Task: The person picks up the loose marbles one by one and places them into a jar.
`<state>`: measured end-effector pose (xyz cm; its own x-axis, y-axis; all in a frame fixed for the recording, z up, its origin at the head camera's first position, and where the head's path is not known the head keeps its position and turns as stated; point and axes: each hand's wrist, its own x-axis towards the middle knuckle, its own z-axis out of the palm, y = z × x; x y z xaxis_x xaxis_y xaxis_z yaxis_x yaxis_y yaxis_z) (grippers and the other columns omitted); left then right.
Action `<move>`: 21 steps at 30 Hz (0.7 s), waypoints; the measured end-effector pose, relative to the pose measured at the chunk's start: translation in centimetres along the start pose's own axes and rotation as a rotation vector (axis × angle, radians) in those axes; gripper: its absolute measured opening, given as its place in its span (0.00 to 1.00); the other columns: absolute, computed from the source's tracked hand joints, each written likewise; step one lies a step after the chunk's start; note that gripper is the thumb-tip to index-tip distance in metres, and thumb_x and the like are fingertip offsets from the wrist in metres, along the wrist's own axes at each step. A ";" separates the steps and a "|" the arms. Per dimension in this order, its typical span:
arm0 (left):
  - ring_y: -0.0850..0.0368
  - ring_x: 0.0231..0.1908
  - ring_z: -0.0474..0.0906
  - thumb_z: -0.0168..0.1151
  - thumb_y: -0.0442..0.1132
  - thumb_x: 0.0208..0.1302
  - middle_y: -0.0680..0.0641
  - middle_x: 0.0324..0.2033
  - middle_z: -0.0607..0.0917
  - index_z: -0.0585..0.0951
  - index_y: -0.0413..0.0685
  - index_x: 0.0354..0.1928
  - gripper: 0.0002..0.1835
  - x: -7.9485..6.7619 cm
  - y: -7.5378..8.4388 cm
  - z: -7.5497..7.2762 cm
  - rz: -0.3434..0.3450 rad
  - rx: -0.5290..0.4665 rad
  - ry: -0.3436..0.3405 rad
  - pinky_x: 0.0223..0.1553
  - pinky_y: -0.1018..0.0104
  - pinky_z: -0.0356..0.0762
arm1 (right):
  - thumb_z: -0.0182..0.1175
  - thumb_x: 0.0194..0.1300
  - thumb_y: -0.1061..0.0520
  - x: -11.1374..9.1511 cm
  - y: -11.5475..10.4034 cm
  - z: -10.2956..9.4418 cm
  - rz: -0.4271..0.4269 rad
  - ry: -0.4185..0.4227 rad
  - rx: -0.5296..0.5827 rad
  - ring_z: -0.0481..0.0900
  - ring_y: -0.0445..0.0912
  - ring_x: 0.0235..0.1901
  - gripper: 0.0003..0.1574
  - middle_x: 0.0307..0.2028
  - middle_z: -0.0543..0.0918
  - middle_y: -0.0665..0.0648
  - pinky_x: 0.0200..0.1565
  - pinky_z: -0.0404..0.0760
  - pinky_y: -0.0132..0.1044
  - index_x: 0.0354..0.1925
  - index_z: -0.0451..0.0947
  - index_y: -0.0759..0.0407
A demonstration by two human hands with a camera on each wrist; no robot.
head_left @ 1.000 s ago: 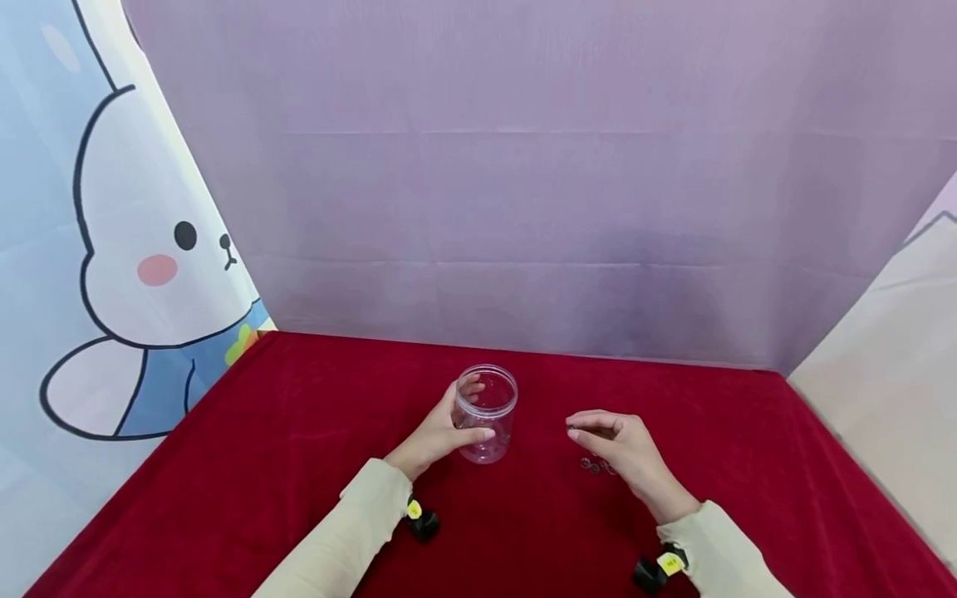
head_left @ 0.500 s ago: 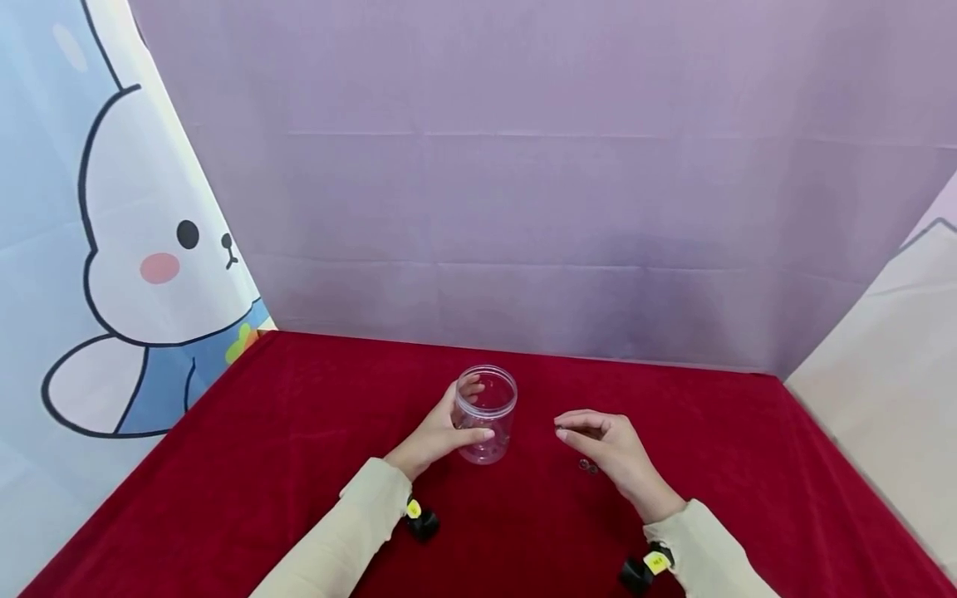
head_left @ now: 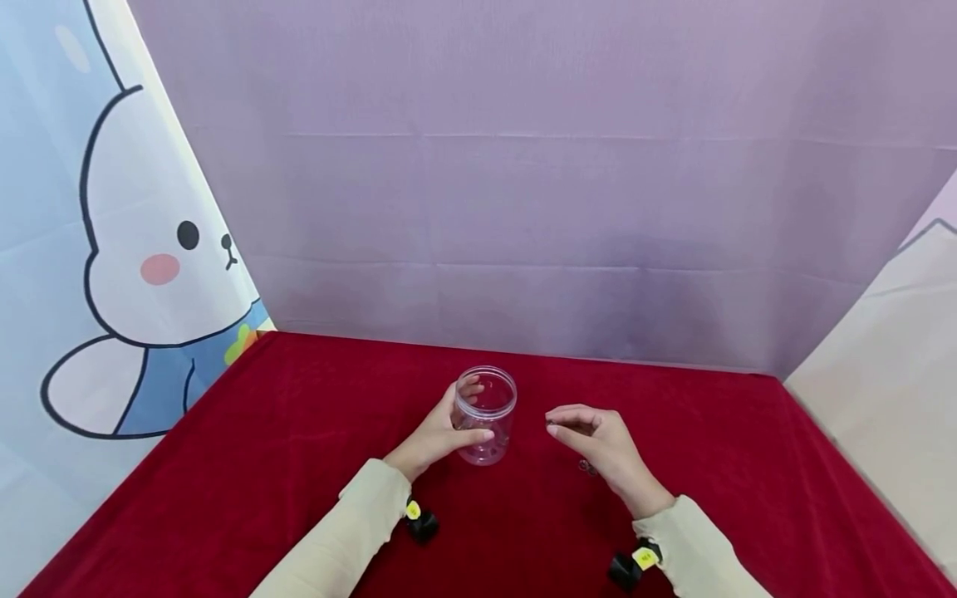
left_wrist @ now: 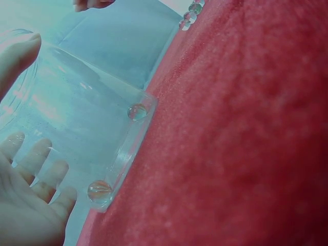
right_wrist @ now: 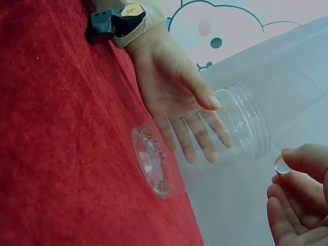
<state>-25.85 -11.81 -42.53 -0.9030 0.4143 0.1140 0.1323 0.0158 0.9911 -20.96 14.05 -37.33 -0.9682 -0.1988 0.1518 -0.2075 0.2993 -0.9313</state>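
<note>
My left hand point(head_left: 437, 436) grips a clear plastic jar point(head_left: 499, 430) that stands upright on the red cloth, thumb on the near side and fingers around the far side. The jar's mouth is uncovered. Several glass marbles point(right_wrist: 161, 188) lie on its bottom in the right wrist view. To the right of the jar, raised above the cloth, my right hand point(head_left: 598, 440) pinches one marble point(right_wrist: 282, 165) between thumb and fingertips. Beneath that hand, loose marbles point(head_left: 586, 468) lie on the cloth, partly hidden by it; the left wrist view has them in a row point(left_wrist: 189, 18).
Red cloth point(head_left: 336, 390) covers the table. A plain purple curtain point(head_left: 478, 208) hangs along its back edge. On the left is a panel with a cartoon rabbit point(head_left: 157, 224), and a pale panel point(head_left: 890, 357) stands on the right.
With the marble in its fingertips, my right hand has moved left toward the jar and covers some of the loose marbles. The left hand and jar have stayed put.
</note>
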 end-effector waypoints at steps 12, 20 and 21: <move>0.46 0.69 0.53 0.67 0.35 0.56 0.44 0.68 0.59 0.53 0.62 0.70 0.44 0.1 -0.2 -0.1 -0.012 -0.006 0.002 0.65 0.46 0.57 | 0.66 0.59 0.55 0.4 -0.7 0.6 -0.009 0.022 0.011 0.81 0.44 0.44 0.14 0.48 0.82 0.60 0.43 0.79 0.32 0.44 0.84 0.59; 0.46 0.69 0.54 0.68 0.36 0.55 0.44 0.68 0.60 0.52 0.61 0.70 0.45 0.1 -0.2 -0.1 -0.016 -0.004 0.008 0.65 0.46 0.57 | 0.66 0.59 0.56 1.0 -1.1 1.1 -0.039 0.035 0.009 0.80 0.45 0.45 0.13 0.46 0.83 0.59 0.45 0.79 0.31 0.43 0.84 0.60; 0.46 0.69 0.54 0.68 0.36 0.55 0.44 0.68 0.60 0.52 0.61 0.70 0.46 0.1 -0.3 -0.1 -0.017 -0.006 0.009 0.66 0.46 0.57 | 0.66 0.59 0.56 1.2 -1.1 1.1 -0.040 0.035 0.009 0.80 0.46 0.45 0.13 0.46 0.83 0.59 0.46 0.79 0.31 0.43 0.84 0.60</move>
<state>-26.02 -11.89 -42.77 -0.9087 0.4058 0.0981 0.1149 0.0171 0.9932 -21.68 12.41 -36.47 -0.9634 -0.1778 0.2006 -0.2454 0.2832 -0.9271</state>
